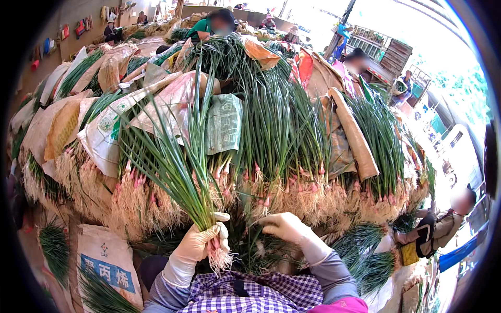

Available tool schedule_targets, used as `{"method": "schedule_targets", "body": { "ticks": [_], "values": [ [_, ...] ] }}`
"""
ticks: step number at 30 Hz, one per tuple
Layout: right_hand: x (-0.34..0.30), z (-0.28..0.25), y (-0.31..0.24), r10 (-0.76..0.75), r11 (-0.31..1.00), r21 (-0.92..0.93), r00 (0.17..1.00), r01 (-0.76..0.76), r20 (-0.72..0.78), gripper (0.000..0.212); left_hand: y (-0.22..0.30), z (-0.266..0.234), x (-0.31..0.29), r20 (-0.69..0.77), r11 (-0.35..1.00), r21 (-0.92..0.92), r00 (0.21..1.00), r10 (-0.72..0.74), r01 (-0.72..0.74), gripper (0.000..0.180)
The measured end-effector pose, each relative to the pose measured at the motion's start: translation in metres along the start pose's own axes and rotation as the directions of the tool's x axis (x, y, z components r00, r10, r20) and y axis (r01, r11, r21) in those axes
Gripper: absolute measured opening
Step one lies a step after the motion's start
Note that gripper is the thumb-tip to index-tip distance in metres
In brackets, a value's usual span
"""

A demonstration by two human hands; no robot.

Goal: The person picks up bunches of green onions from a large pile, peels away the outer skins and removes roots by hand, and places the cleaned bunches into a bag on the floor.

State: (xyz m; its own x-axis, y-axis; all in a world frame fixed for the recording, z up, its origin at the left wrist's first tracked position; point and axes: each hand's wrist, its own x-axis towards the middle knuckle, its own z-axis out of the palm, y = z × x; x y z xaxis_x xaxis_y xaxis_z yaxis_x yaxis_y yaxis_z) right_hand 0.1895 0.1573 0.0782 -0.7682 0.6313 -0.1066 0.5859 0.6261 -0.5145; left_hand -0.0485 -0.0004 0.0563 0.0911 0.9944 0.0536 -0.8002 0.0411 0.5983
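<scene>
Because the left hand (201, 244) wraps round the lower stems, part of the held bunch of green stalks (195, 190) is hidden; that grip is closed snugly about it, over the person's lap and before the large heap (271, 125). Whether the right hand (286, 228) pinches anything cannot be told, since its curled fingertips merge with shadowed leaves. The lens's black rim cuts off the scene's corners, and bright glare washes out the right background.

Both hands wear pale, close-fitting gloves. The bunch has long flat leaves, pinkish bulbs and stringy cream roots; woven sacks, among them a crinkled green sack (224, 123), drape the heap.

A ragged fringe of roots (133, 206) edges the heap, facing the checked apron (250, 295). A narrow gap separates the hands, with dark leaves beneath.
</scene>
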Motion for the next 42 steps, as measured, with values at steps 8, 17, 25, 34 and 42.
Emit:
{"method": "schedule_targets", "body": {
  "ticks": [8, 17, 25, 34, 42],
  "values": [
    [0.055, -0.017, 0.022, 0.531, 0.845, 0.243, 0.692, -0.476, -0.489, 0.040, -0.009, -0.009, 0.005, 0.022, 0.995, 0.092, 0.999, -0.031, 0.029, 0.031],
    [0.005, 0.015, -0.039, -0.197, 0.954, 0.003, 0.635, 0.299, -0.747, 0.034, -0.058, -0.004, 0.026, -0.146, 0.989, -0.147, 0.989, -0.031, 0.009, 0.019],
    [-0.081, 0.079, -0.065, 0.337, 0.714, 0.691, 0.811, 0.112, -0.479, 0.058, -0.114, 0.050, 0.049, -0.088, 0.908, 0.408, 0.994, -0.066, 0.096, 0.033],
    [-0.236, 0.014, 0.051, 0.616, 0.663, 0.699, 0.334, 0.268, -0.713, 0.015, -0.140, 0.189, 0.082, 0.361, 0.564, 0.822, 0.835, -0.414, -0.076, 0.065],
    [-0.432, 0.059, 0.156, 0.695, 0.698, 0.716, -0.271, 0.031, -0.666, 0.011, -0.130, 0.107, 0.094, -0.088, 0.643, 0.712, 0.944, -0.318, 0.283, 0.038]
  ]
}}
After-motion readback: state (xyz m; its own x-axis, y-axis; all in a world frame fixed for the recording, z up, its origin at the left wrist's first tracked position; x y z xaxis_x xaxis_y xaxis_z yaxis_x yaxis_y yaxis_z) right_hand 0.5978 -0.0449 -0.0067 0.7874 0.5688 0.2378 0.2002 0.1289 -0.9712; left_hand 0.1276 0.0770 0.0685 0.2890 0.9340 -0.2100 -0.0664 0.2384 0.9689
